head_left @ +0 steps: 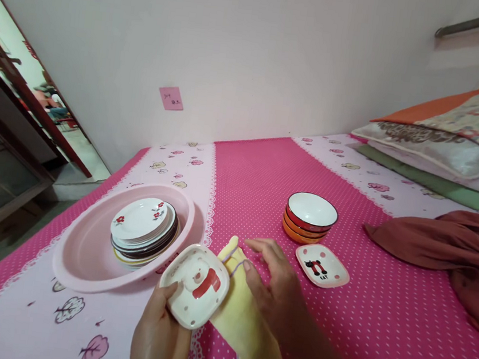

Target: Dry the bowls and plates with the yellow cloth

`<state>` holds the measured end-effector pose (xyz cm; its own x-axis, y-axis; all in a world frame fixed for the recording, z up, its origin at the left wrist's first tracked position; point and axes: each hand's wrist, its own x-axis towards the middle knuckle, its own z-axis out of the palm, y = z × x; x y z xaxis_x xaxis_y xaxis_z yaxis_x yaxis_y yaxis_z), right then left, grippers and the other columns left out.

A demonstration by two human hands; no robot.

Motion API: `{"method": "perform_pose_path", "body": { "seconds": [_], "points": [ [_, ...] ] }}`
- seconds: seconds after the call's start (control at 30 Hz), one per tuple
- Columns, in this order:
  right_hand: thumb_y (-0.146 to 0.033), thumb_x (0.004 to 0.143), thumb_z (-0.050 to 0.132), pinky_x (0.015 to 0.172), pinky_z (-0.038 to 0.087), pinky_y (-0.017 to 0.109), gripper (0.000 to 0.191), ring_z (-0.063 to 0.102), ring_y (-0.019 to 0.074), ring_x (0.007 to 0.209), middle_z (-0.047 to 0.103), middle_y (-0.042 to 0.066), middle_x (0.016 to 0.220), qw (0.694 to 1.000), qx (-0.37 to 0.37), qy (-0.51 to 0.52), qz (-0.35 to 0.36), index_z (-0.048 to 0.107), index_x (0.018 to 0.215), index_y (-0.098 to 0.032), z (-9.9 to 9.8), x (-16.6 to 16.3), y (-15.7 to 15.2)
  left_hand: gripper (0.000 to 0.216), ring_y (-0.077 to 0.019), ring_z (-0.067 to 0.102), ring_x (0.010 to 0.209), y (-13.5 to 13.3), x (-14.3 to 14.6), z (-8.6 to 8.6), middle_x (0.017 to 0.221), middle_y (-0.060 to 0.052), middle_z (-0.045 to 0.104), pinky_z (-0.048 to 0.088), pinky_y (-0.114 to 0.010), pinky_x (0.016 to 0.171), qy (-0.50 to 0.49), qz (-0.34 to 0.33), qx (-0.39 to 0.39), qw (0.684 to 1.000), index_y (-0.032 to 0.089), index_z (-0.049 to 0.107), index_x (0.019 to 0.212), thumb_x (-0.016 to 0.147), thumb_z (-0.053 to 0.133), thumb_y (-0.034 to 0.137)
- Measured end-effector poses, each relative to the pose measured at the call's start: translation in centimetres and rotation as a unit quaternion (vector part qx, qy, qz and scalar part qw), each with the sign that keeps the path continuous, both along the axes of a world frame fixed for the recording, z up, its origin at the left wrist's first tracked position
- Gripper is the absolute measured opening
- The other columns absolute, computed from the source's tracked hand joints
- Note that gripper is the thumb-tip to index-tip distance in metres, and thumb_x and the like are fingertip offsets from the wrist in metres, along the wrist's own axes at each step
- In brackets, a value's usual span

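Observation:
My left hand (pixel 162 329) grips a small square dish (pixel 195 287) by its lower left edge, thumb on top. A bear with a red scarf and dots decorate the dish, which is tilted toward me. My right hand (pixel 274 275) holds a yellow cloth (pixel 244 321) close to the dish's right edge; thumb and forefinger show, the other fingers are partly hidden. The cloth hangs down toward the bottom of the view. Just beyond the right hand, a second square dish (pixel 327 275) with a cat picture lies on the pink bedspread (pixel 381 334).
At left stands a pink basin (pixel 79 253) holding a stack of plates (pixel 142 220). Several stacked bowls (pixel 310 213), white inside with red and orange outsides, sit behind the cat dish. On the right are brown-red fabric (pixel 440 242) and piled pillows (pixel 437 147). A wall rises behind.

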<state>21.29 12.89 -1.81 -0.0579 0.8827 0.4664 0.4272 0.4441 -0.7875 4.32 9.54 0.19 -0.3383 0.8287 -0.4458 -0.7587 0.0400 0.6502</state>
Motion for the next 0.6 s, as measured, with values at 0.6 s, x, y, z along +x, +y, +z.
{"method": "perform_pose_path", "body": {
  "seconds": [0.6],
  "points": [
    [-0.027, 0.099, 0.051, 0.055, 0.026, 0.028, 0.029, 0.04, 0.0119, 0.057, 0.041, -0.007, 0.061, 0.993, -0.112, -0.002, 0.022, 0.043, 0.071, -0.024, 3.1, 3.9, -0.2, 0.058, -0.0353, 0.068, 0.126, -1.0, 2.7, 0.5, 0.144, -0.012, 0.069, 0.059, -0.042, 0.1, 0.137, -0.187, 0.081, 0.969, 0.025, 0.07, 0.136, 0.082, 0.084, 0.043]
  ]
}}
